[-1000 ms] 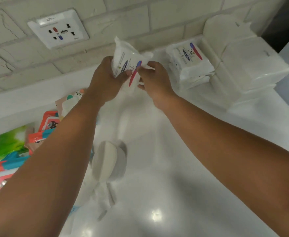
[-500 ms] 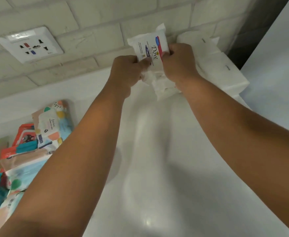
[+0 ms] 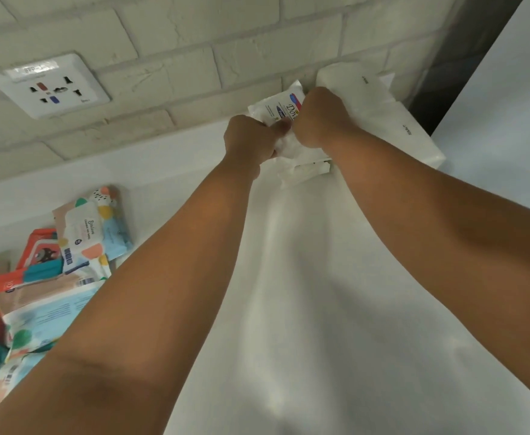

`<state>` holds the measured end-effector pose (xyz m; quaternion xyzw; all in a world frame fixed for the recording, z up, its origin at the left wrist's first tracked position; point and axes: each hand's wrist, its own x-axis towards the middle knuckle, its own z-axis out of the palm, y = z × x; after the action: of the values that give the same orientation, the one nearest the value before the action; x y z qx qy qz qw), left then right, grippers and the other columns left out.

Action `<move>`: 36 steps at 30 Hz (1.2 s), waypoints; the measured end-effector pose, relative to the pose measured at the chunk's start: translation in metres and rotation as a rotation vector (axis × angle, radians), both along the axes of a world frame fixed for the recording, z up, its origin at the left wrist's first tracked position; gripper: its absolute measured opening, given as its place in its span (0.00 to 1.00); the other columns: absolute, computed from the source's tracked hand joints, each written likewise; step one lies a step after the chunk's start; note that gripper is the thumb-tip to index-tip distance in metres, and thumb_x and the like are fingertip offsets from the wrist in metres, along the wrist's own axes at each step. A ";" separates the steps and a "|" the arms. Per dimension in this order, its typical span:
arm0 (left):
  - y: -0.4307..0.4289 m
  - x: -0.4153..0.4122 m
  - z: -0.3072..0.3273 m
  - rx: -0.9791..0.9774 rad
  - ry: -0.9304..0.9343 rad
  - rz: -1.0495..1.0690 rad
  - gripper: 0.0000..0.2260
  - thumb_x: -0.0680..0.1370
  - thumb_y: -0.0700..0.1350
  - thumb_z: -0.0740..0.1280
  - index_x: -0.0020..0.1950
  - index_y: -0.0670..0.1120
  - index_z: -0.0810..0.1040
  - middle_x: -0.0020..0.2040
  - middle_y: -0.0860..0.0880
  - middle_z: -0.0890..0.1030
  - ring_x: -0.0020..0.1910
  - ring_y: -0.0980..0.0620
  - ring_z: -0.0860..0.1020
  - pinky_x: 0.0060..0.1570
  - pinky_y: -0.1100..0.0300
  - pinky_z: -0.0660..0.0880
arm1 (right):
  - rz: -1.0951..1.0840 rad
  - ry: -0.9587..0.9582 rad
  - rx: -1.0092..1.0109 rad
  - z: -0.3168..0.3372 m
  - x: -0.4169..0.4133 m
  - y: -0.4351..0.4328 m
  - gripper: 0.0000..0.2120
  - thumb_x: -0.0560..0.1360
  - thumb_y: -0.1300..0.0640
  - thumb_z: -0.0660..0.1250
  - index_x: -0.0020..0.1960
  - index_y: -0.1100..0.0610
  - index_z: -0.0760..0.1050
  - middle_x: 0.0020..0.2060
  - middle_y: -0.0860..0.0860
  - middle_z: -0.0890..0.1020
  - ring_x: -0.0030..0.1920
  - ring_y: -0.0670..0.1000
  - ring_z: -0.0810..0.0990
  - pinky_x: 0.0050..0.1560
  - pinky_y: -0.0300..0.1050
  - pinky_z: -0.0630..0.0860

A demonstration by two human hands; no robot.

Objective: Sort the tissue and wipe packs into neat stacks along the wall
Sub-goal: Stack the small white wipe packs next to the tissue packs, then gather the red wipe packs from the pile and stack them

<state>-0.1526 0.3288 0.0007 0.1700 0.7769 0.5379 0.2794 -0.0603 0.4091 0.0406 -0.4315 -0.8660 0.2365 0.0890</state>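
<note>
Both hands hold a white Dove wipe pack [image 3: 281, 108] at the wall, over a small stack of white wipe packs [image 3: 301, 171]. My left hand [image 3: 251, 141] grips the pack's left side and my right hand [image 3: 318, 120] grips its right side, covering part of the label. Directly to the right stand plain white tissue packs [image 3: 389, 117] stacked against the brick wall. At the left edge of the counter lies a loose pile of colourful wipe packs [image 3: 91, 233].
A white wall socket [image 3: 49, 84] sits on the brick wall at upper left. The glossy white counter [image 3: 320, 309] stretches between my arms. A dark gap [image 3: 464, 67] lies beyond the tissue packs, next to a white surface at the right.
Both hands have carried the Dove pack rightward and down onto the white stack beside the tissue packs. The view has shifted right with them.
</note>
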 end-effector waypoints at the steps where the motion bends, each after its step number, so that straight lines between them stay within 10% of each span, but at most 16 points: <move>1: 0.001 0.000 -0.001 -0.019 0.021 0.002 0.18 0.71 0.50 0.80 0.51 0.39 0.84 0.46 0.44 0.86 0.39 0.47 0.87 0.41 0.55 0.85 | 0.009 -0.020 0.014 -0.001 0.000 -0.001 0.16 0.79 0.59 0.65 0.65 0.64 0.71 0.61 0.58 0.79 0.61 0.58 0.79 0.53 0.44 0.75; 9: 0.001 0.005 0.002 -0.138 0.168 0.006 0.25 0.74 0.61 0.73 0.48 0.37 0.84 0.42 0.42 0.86 0.43 0.43 0.86 0.49 0.48 0.84 | 0.017 -0.029 0.053 -0.001 0.001 -0.004 0.18 0.81 0.57 0.63 0.67 0.64 0.70 0.62 0.59 0.78 0.63 0.59 0.78 0.57 0.46 0.74; 17: -0.079 0.012 0.035 -0.110 0.398 0.048 0.20 0.79 0.59 0.64 0.55 0.44 0.83 0.47 0.47 0.85 0.51 0.46 0.83 0.56 0.47 0.80 | 0.035 0.435 0.043 0.008 0.004 -0.060 0.20 0.80 0.63 0.58 0.72 0.59 0.69 0.69 0.54 0.75 0.69 0.52 0.73 0.63 0.35 0.65; 36: -0.459 0.022 0.016 -0.244 0.566 0.094 0.08 0.81 0.43 0.69 0.59 0.47 0.82 0.53 0.54 0.82 0.44 0.65 0.78 0.44 0.76 0.73 | 0.413 0.523 -0.331 -0.026 -0.001 -0.413 0.14 0.80 0.62 0.64 0.65 0.55 0.77 0.62 0.50 0.81 0.62 0.49 0.79 0.65 0.43 0.75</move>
<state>-0.1308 -0.1299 0.0167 0.2420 0.8898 0.3843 0.0452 -0.0614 -0.0035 0.0143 -0.1810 -0.8329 0.4886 0.1868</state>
